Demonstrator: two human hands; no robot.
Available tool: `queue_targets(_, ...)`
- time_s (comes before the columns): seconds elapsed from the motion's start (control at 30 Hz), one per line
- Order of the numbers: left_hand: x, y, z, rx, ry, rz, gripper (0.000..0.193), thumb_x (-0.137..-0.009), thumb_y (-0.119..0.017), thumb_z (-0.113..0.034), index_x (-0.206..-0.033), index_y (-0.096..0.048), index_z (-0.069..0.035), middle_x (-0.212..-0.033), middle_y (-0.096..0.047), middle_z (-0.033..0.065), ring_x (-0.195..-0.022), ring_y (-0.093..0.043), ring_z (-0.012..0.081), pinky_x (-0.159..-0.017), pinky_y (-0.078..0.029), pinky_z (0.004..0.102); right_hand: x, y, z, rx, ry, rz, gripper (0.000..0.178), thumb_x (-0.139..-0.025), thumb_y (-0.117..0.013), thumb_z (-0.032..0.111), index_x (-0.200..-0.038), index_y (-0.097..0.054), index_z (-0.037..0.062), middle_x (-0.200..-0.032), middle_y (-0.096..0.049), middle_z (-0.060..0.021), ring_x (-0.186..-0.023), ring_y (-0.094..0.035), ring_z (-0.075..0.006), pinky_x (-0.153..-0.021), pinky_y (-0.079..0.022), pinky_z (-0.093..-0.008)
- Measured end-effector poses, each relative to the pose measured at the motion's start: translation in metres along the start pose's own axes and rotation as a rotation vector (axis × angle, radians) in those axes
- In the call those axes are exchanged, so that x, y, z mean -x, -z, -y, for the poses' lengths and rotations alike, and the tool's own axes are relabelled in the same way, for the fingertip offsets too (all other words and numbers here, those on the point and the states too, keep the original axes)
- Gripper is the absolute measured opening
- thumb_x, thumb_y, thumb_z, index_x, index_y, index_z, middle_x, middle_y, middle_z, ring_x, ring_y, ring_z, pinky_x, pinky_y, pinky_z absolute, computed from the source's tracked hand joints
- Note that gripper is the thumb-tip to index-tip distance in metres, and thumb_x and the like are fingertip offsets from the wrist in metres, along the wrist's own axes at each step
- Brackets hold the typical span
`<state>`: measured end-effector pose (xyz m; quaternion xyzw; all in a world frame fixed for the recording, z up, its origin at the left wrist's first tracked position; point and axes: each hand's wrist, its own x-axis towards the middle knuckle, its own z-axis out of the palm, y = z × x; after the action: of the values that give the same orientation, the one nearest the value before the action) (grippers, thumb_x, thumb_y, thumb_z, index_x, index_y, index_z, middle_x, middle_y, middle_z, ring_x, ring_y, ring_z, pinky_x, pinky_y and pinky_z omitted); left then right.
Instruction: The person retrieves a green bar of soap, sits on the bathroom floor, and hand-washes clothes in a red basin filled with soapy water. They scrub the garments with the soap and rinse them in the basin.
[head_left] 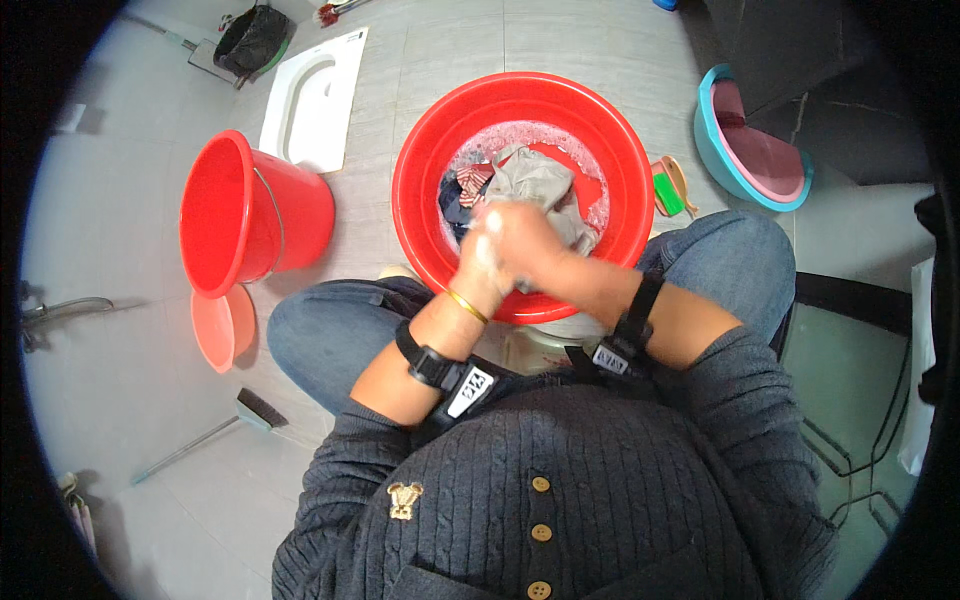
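Observation:
A red basin (624, 205) with soapy water stands on the floor between my knees. Light grey cloth (530, 178) is bunched up in it, perhaps a garment. Beside that lie a red-and-white striped piece (473, 183) and dark blue cloth (453, 207). My left hand (487, 248), with suds on it and a gold bracelet at the wrist, presses against my right hand (530, 243) above the basin's near side. Both look closed round part of the grey cloth, which shows on either side of them. Motion blurs the fingers, so the exact grip is unclear.
At the left a red bucket (300, 210) lies tilted, near a pink basin (228, 325). A white squat toilet (345, 105) is behind it. Right of the basin are a green brush or soap (667, 194) and nested blue and pink basins (712, 150). A broom (258, 410) lies lower left.

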<state>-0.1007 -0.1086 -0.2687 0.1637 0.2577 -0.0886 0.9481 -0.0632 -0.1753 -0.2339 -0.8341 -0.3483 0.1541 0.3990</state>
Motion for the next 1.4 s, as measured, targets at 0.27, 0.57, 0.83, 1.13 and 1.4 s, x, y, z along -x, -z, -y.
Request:
queue_targets(0.27, 0.012, -0.024, -0.032, 0.054, 0.07, 0.055, 0.048, -0.096, -0.035, -0.046, -0.116, -0.054, -0.006, -0.114, -0.061, 0.0139, -0.108, -0.057, 0.0289, -0.096, -0.043, 0.0459, -0.014, 0.013, -0.053, -0.247, -0.169, -0.26, 0.04, -0.092, -0.047, 0.04, -0.086, -0.063, 0.0034, -0.084, -0.064, -0.0219, -0.081, -0.062, -0.0366, -0.07, -0.047, -0.0434)
queue_targets(0.57, 0.049, -0.016, -0.134, 0.126, -0.202, 0.398, 0.042, -0.095, -0.042, -0.032, -0.126, -0.049, -0.004, -0.126, -0.053, 0.0169, -0.118, -0.05, 0.0309, -0.104, -0.034, 0.048, -0.009, 0.076, -0.104, -0.39, -0.165, 0.219, 0.032, -0.084, -0.06, 0.031, -0.098, -0.065, 0.0026, -0.095, -0.067, -0.0157, -0.09, -0.064, -0.0233, -0.079, -0.049, -0.0374)
queue_targets(0.83, 0.007, -0.015, -0.054, -0.051, 0.002, 0.109, 0.043, -0.095, -0.044, -0.037, -0.124, -0.049, -0.005, -0.127, -0.052, 0.0119, -0.119, -0.048, 0.0241, -0.103, -0.037, 0.0438, -0.013, 0.035, -0.004, -0.287, -0.064, -0.431, 0.019, -0.088, -0.051, 0.021, -0.1, -0.058, 0.0069, -0.098, -0.061, -0.0169, -0.086, -0.063, -0.0285, -0.076, -0.05, -0.0408)
queue_targets(1.13, 0.0, -0.01, -0.008, -0.226, -0.081, -0.012, 0.035, -0.096, -0.038, -0.025, -0.121, -0.053, -0.005, -0.119, -0.058, 0.0163, -0.11, -0.056, 0.0274, -0.097, -0.042, 0.0405, -0.01, 0.028, 0.004, -0.104, -0.032, -0.167, 0.022, -0.085, -0.05, 0.023, -0.083, -0.062, 0.0051, -0.08, -0.062, -0.0182, -0.074, -0.062, -0.0357, -0.065, -0.048, -0.0453)
queue_targets(1.4, 0.009, -0.017, -0.042, -0.013, 0.059, 0.211, 0.049, -0.098, -0.035, -0.04, -0.123, -0.049, -0.001, -0.12, -0.056, 0.0176, -0.11, -0.055, 0.0283, -0.1, -0.039, 0.0428, -0.019, 0.02, -0.056, -0.034, -0.191, -0.244, 0.032, -0.093, -0.047, 0.028, -0.083, -0.061, 0.0006, -0.084, -0.064, -0.0208, -0.078, -0.062, -0.0352, -0.068, -0.047, -0.0412)
